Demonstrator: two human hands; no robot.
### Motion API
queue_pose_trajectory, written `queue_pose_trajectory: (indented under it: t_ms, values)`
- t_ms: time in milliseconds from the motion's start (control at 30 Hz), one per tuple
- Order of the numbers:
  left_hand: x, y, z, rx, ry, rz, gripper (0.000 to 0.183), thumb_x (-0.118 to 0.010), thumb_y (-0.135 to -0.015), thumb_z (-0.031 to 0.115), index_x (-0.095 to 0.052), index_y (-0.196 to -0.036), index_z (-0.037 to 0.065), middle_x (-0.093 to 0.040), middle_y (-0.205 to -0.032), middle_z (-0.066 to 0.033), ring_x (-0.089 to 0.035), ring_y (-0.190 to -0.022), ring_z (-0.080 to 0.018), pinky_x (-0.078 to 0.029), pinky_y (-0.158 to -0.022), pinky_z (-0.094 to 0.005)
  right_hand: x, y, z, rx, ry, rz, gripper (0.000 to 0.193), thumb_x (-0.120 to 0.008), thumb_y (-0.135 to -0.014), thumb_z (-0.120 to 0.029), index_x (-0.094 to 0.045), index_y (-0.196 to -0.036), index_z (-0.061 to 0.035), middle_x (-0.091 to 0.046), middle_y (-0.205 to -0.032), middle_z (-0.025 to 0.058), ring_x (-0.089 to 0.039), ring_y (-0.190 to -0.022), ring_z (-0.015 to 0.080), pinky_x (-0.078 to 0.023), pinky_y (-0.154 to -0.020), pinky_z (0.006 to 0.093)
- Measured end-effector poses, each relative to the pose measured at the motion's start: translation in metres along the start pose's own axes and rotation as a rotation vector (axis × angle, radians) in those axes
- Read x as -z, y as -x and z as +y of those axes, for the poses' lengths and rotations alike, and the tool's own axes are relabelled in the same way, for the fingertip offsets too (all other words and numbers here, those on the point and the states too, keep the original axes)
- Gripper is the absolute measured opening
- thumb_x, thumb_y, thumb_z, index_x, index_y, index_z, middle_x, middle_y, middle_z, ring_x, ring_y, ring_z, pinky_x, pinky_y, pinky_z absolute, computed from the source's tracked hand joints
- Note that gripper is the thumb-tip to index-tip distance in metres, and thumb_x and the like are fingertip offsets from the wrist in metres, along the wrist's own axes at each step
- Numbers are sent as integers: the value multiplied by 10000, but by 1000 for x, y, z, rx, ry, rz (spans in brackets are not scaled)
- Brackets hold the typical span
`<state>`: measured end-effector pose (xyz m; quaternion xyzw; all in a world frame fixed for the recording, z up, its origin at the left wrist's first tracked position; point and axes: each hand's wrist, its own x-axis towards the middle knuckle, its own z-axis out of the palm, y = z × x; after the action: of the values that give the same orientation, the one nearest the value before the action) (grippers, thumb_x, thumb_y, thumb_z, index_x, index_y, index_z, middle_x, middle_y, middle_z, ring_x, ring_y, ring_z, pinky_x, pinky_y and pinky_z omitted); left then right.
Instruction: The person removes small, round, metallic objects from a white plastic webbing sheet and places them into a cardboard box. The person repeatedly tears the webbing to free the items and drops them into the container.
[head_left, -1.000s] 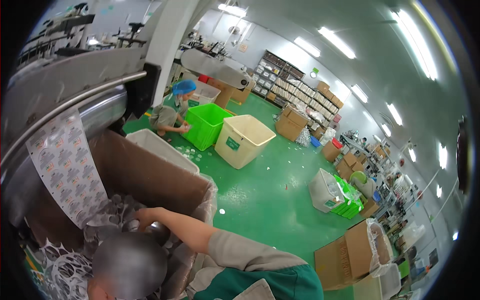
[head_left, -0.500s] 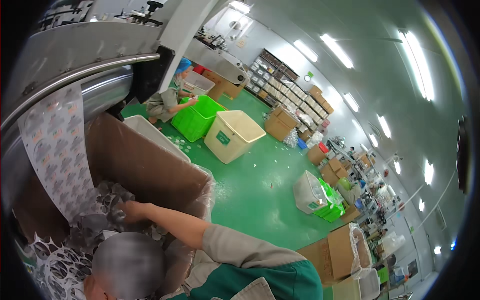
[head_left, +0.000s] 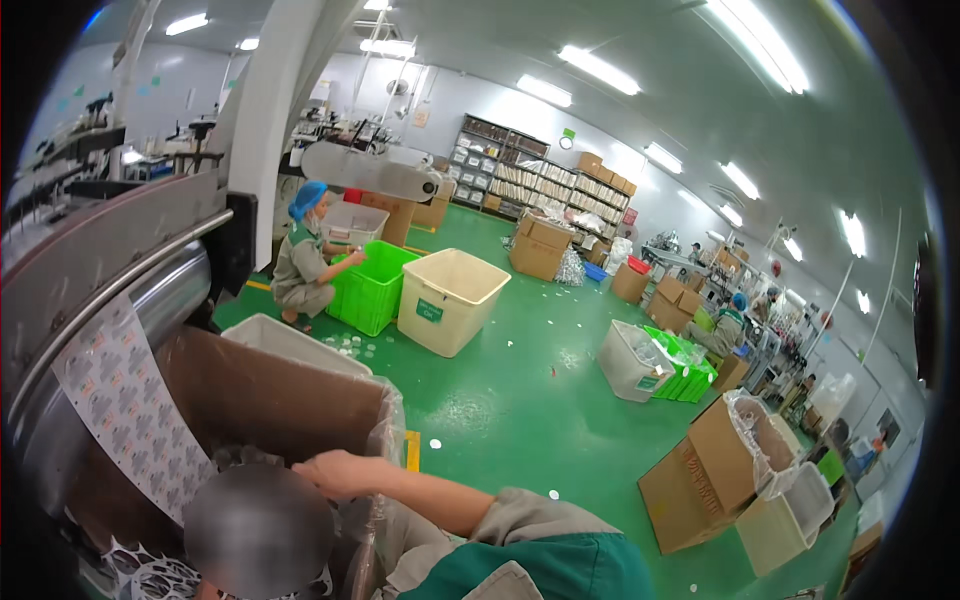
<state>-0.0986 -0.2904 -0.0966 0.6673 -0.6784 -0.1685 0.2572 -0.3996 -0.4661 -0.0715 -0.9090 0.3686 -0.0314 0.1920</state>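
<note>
My right hand reaches over a large plastic-lined cardboard box, near its right wall. Its fingers are curled closed; a grey blurred patch covers their tips and whatever they may hold. Of my left hand only a sliver of skin shows at the lower edge, its fingers hidden by the same patch. A printed sheet strip hangs from a shiny metal roller down into the box. White sheet scrap with cut-out holes lies at lower left. Dark grey pieces show just above the patch.
A white bin stands behind the box. Beyond are a green crate, a cream bin and a crouching person in a blue cap. An open carton stands at right. White discs dot the green floor.
The view has swung, showing more of the room to the left. My right hand has drawn back from the grey pieces toward the box's right wall. The crouching person stays by the green crate.
</note>
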Motion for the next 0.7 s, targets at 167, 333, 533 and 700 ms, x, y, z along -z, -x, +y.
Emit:
queue_pose_trajectory:
  t_ms: [167,333,533,700]
  values:
    - [-1,-2,3,97,-105,-187,423,-496,-796,185,-506,-1194,44,-575,-1067,-238,-539,-974,-411,-432,-819,-464,-53,29,24,-14,-18,-58,330,-652,-728,-201,-512,-938,12,-603,-850,212,-570,-862,408,-450,-719,472]
    - [-24,1,-30,-7,-200,-25,471,-506,-770,161,-447,-1230,80,-597,-1012,-220,-557,-904,-410,-439,-758,-477,-47,31,11,-40,-106,74,375,-672,-712,-238,-534,-962,5,-608,-866,218,-577,-882,398,-453,-732,466]
    - [-23,1,-24,11,-63,43,511,-475,-725,63,-459,-1235,87,-592,-994,-224,-562,-864,-402,-444,-758,-441,-51,41,7,-60,-13,103,422,-675,-689,-235,-556,-1018,0,-616,-918,224,-585,-913,381,-469,-767,453]
    - [-37,-6,-51,-57,77,174,575,-413,-654,-74,-478,-1199,95,-598,-953,-213,-579,-836,-386,-451,-740,-389,-54,44,4,-65,20,134,405,-684,-695,-246,-572,-1011,-19,-624,-911,214,-593,-904,378,-473,-753,457]
